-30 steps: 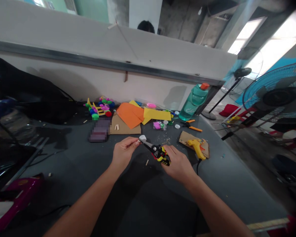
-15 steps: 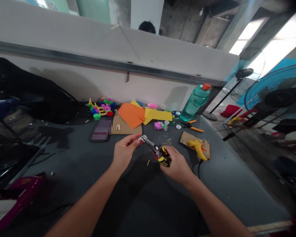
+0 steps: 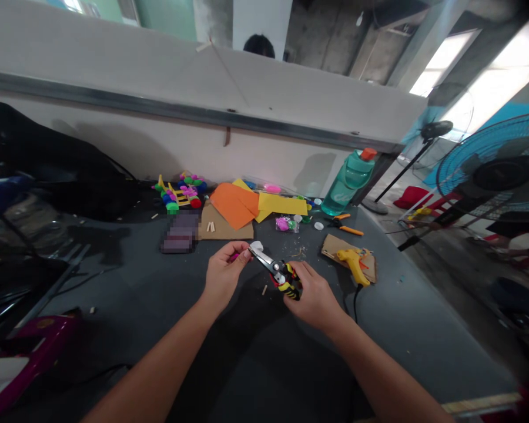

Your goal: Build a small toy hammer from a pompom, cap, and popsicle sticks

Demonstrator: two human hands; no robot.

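Observation:
My right hand [image 3: 311, 291] is wrapped round the black, yellow and red handles of a pair of shears [image 3: 273, 267]. Their metal blades point up and left, with the tips at the fingers of my left hand [image 3: 227, 267]. That hand is closed in a pinch. A bit of pink shows at its fingers, but what it pinches is mostly hidden. Just beyond the blade tips is a small white rounded piece [image 3: 256, 245]; whether my fingers touch it I cannot tell. Below the blades a short wooden stick [image 3: 264, 289] lies on the dark table [image 3: 255, 352].
Orange paper [image 3: 233, 204] and yellow paper [image 3: 284, 204] lie at the back, partly over cardboard [image 3: 224, 232]. A yellow glue gun [image 3: 353, 264] rests on more cardboard at right. Behind are orange-handled pliers [image 3: 350, 228] and a teal bottle [image 3: 346, 185]. Left stands a colourful toy [image 3: 180, 194].
The shears have shifted slightly left and down, and their handles look a little wider apart. Pink now shows at my left fingers. The white piece shows more clearly past the blades.

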